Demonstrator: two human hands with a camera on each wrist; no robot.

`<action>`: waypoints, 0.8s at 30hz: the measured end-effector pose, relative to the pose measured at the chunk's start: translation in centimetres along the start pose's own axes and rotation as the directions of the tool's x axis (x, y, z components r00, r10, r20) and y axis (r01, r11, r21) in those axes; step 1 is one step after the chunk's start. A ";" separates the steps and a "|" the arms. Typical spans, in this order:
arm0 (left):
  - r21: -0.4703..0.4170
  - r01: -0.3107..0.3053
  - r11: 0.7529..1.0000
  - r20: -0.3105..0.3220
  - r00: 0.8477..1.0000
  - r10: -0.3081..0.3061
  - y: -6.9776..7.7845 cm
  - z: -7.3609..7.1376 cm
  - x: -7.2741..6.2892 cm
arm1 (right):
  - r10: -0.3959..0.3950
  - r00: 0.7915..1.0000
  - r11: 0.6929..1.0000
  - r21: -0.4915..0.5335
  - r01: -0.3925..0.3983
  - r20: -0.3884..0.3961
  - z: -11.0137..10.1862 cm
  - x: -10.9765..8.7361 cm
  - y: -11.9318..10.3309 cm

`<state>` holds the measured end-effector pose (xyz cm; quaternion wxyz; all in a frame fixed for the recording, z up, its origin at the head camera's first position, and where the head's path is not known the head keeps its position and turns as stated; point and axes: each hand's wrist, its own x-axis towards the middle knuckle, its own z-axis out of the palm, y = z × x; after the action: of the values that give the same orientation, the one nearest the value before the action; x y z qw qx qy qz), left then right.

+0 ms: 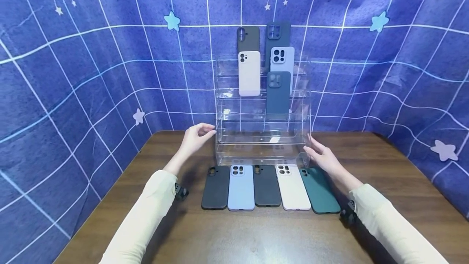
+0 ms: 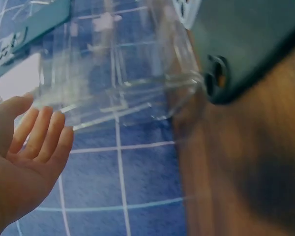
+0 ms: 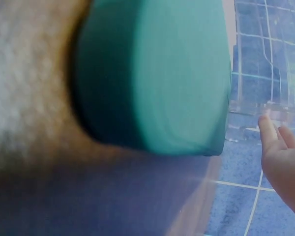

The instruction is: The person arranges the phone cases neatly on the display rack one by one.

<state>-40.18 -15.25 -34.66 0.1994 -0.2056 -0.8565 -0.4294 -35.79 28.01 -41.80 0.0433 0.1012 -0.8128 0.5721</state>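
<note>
A clear tiered display rack (image 1: 261, 160) stands on the wooden table. My left hand (image 1: 197, 135) is at its left edge, fingers extended and fingertips at or close to the side. In the left wrist view the left hand (image 2: 34, 157) has slightly bent fingers and nothing visibly held. My right hand (image 1: 324, 156) reaches the rack's lower right edge, thumb overlapping its front corner. Phone cases lie in a row before the rack: black (image 1: 215, 188), light blue (image 1: 241, 190), another black (image 1: 267, 186), white (image 1: 294, 188) and dark green (image 1: 320, 192).
On the rack's upper tiers stand a black case (image 1: 249, 40), a white case (image 1: 249, 74), a dark blue case (image 1: 278, 44), a light blue case (image 1: 283, 66) and a slate-blue case (image 1: 278, 97). Behind hangs a blue grid-patterned cloth (image 1: 183, 76). Brown tabletop (image 1: 234, 231) extends in front.
</note>
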 end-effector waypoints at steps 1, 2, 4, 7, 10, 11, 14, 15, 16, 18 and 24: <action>0.006 0.007 1.000 0.014 1.000 -0.007 -0.3 0.0 -0.2 | -0.002 1.000 1.000 0.003 0.002 -0.004 -0.1 0.0 0.0; 0.016 0.014 1.000 0.028 1.000 -0.014 -0.7 0.0 -0.4 | -0.002 1.000 1.000 0.017 0.003 -0.009 -0.2 0.0 0.1; 0.039 0.024 0.999 0.052 0.998 -0.026 -1.5 0.1 -0.9 | -0.012 1.000 0.999 0.033 0.013 -0.013 -0.3 -0.1 0.1; 0.058 0.037 0.998 0.075 0.996 -0.042 -2.7 0.2 -1.6 | -0.032 0.999 0.999 0.044 0.032 -0.009 -0.3 -0.1 0.2; 0.056 0.062 0.996 0.099 0.993 -0.068 -3.4 0.2 -2.2 | -0.050 0.999 0.998 0.035 0.050 -0.018 -0.4 0.1 0.2; 0.052 0.061 0.997 0.109 0.992 -0.067 -3.6 0.2 -2.4 | -0.056 0.998 0.998 0.017 0.057 -0.024 -0.4 0.1 0.1; 0.045 0.071 0.996 0.140 0.987 -0.077 -4.2 0.2 -3.0 | -0.092 0.994 0.992 -0.095 0.087 -0.056 -0.6 0.2 -0.3; 0.047 0.061 0.997 0.152 0.986 -0.068 -4.4 0.2 -3.3 | -0.107 0.992 0.985 -0.142 0.096 -0.069 -0.7 0.2 -0.6; 0.045 0.060 0.997 0.165 0.984 -0.067 -4.7 0.3 -3.5 | -0.123 0.989 0.978 -0.180 0.107 -0.079 -0.8 0.2 -0.8; 0.051 0.069 0.996 0.195 0.978 -0.078 -5.0 0.3 -3.9 | -0.146 0.985 0.970 -0.207 0.125 -0.089 -0.9 0.1 -1.2; 0.081 0.095 0.992 0.315 0.942 -0.116 -5.4 0.3 -4.6 | -0.180 0.983 0.983 -0.035 0.178 -0.042 -1.1 0.2 -1.1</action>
<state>-39.25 -18.84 -40.73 0.0415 -0.2196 -0.9007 -0.3726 -35.76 28.64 -40.43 0.1143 0.1604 -0.8079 0.5554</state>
